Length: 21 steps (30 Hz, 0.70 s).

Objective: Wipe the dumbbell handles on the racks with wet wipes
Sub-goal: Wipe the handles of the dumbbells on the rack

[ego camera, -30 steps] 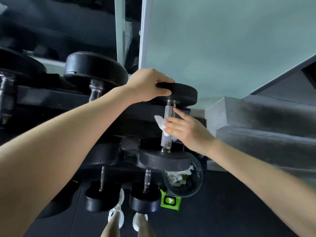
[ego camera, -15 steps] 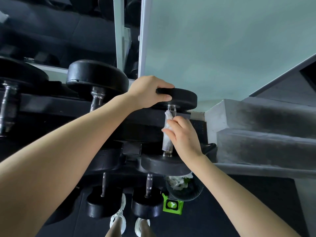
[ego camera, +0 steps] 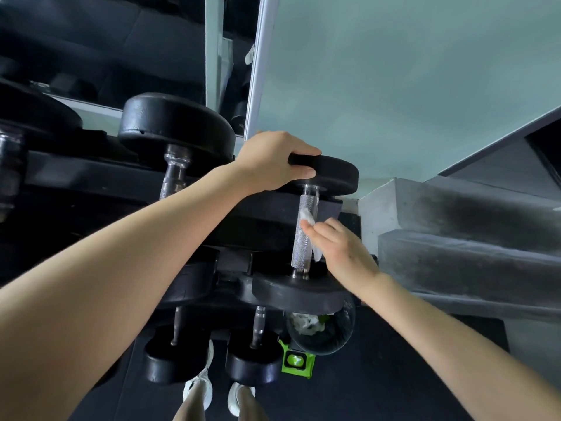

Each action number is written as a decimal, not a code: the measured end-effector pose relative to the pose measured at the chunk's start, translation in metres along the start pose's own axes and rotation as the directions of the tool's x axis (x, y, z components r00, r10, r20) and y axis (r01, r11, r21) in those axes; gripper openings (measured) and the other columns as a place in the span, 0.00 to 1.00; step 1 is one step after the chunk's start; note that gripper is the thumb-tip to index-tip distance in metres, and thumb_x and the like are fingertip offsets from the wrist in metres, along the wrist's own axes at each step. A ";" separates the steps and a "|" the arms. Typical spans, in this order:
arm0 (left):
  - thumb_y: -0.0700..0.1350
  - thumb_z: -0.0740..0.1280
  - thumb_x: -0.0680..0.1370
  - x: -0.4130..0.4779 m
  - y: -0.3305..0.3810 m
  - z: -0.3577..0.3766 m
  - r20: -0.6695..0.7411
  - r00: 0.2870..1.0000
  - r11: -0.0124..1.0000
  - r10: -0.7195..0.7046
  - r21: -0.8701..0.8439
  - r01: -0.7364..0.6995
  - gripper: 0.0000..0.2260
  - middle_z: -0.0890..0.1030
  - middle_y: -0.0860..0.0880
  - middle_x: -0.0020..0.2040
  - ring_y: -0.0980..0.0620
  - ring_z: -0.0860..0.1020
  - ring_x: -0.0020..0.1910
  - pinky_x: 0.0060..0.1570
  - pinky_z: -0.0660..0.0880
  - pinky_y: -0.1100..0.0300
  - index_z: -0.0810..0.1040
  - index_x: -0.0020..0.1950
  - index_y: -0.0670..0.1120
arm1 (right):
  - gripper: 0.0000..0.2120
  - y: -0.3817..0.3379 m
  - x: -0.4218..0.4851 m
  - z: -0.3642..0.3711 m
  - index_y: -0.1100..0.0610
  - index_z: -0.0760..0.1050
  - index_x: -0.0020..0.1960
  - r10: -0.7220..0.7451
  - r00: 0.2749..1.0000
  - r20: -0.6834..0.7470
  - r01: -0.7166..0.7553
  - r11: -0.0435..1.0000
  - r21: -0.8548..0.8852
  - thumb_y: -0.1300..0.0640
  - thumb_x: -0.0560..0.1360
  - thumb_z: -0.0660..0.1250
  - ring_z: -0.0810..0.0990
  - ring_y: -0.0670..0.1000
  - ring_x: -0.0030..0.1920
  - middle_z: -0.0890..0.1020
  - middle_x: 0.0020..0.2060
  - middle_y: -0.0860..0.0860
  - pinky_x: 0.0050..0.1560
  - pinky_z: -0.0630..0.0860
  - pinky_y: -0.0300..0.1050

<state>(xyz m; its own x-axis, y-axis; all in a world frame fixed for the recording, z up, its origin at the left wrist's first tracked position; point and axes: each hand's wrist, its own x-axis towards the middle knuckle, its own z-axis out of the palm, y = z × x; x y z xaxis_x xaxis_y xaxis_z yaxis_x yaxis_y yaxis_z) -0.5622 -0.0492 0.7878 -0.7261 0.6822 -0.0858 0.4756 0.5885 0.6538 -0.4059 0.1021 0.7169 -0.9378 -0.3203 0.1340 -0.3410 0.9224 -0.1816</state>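
Note:
A black dumbbell with a knurled steel handle (ego camera: 303, 235) rests at the right end of the top rack (ego camera: 91, 183). My left hand (ego camera: 273, 161) grips the rim of its far weight plate (ego camera: 334, 174). My right hand (ego camera: 340, 250) presses a white wet wipe (ego camera: 306, 216) against the right side of the handle, fingers loosely curled around the wipe. The near plate (ego camera: 297, 293) lies just below my right wrist.
A larger dumbbell (ego camera: 176, 129) sits to the left on the same rack, two smaller ones (ego camera: 255, 363) on the lower tier. A dark round bin with used wipes (ego camera: 318, 329) and a green pack (ego camera: 296, 361) sit on the floor. Grey steps (ego camera: 455, 226) rise at right.
My right hand has loosened from a full wrap on the handle and slid to its right side, exposing most of the steel. My left hand stays on the far plate.

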 end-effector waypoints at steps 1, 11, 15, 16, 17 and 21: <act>0.53 0.68 0.76 0.000 0.000 0.000 -0.001 1.000 1.000 -0.009 -0.006 0.009 0.18 0.77 0.57 0.64 0.54 0.73 0.63 0.54 0.62 0.66 0.75 0.66 0.57 | 0.26 0.008 0.009 -0.004 0.68 0.75 0.61 -0.024 1.000 0.016 0.025 0.999 -0.038 0.79 0.64 0.67 0.72 0.54 0.36 0.78 0.37 0.55 0.32 0.75 0.46; 0.54 0.68 0.76 0.000 -0.002 0.001 0.003 1.000 1.000 -0.027 -0.013 0.027 0.18 0.76 0.57 0.65 0.52 0.73 0.63 0.54 0.62 0.66 0.74 0.66 0.58 | 0.28 -0.009 -0.004 0.001 0.67 0.78 0.56 -0.037 0.994 0.103 0.037 0.999 0.003 0.83 0.57 0.65 0.68 0.52 0.36 0.80 0.43 0.55 0.30 0.75 0.44; 0.52 0.65 0.78 -0.006 0.001 0.004 0.002 0.999 0.999 -0.043 -0.014 0.043 0.18 0.76 0.56 0.64 0.50 0.74 0.60 0.49 0.62 0.66 0.72 0.68 0.57 | 0.27 -0.015 -0.007 -0.022 0.62 0.78 0.60 0.046 0.969 0.245 -0.088 0.983 0.164 0.79 0.66 0.58 0.78 0.51 0.41 0.82 0.45 0.53 0.39 0.72 0.37; 0.51 0.65 0.78 -0.011 0.000 0.006 -0.039 0.997 0.997 -0.064 -0.042 0.062 0.17 0.77 0.55 0.64 0.51 0.75 0.59 0.49 0.63 0.66 0.73 0.68 0.56 | 0.26 -0.020 -0.008 -0.033 0.58 0.77 0.63 0.194 0.945 0.264 -0.268 0.920 0.285 0.77 0.71 0.58 0.79 0.47 0.44 0.81 0.45 0.50 0.44 0.70 0.33; 0.51 0.65 0.78 -0.019 -0.002 0.008 -0.113 0.989 0.994 -0.095 -0.069 0.087 0.17 0.78 0.55 0.62 0.51 0.75 0.58 0.50 0.65 0.66 0.74 0.67 0.55 | 0.24 -0.025 -0.009 -0.043 0.52 0.75 0.64 0.329 0.903 0.278 -0.427 0.769 0.476 0.73 0.76 0.58 0.78 0.40 0.45 0.80 0.45 0.46 0.46 0.69 0.29; 0.48 0.70 0.73 -0.064 -0.002 0.018 -0.317 0.941 0.990 -0.118 -0.115 0.086 0.14 0.81 0.53 0.51 0.51 0.77 0.51 0.49 0.69 0.61 0.80 0.58 0.52 | 0.27 -0.036 -0.007 -0.073 0.37 0.70 0.63 0.498 0.792 0.353 -0.478 0.147 0.866 0.68 0.77 0.61 0.79 0.45 0.50 0.82 0.44 0.48 0.58 0.74 0.39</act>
<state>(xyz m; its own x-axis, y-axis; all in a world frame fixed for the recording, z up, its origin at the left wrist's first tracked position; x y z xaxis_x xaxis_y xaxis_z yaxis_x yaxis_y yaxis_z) -0.5078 -0.0857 0.7781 -0.8970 0.4348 0.0802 0.3515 0.5913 0.7258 -0.3822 0.0867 0.7931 -0.9357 0.1288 -0.3284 0.3419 0.1018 -0.9342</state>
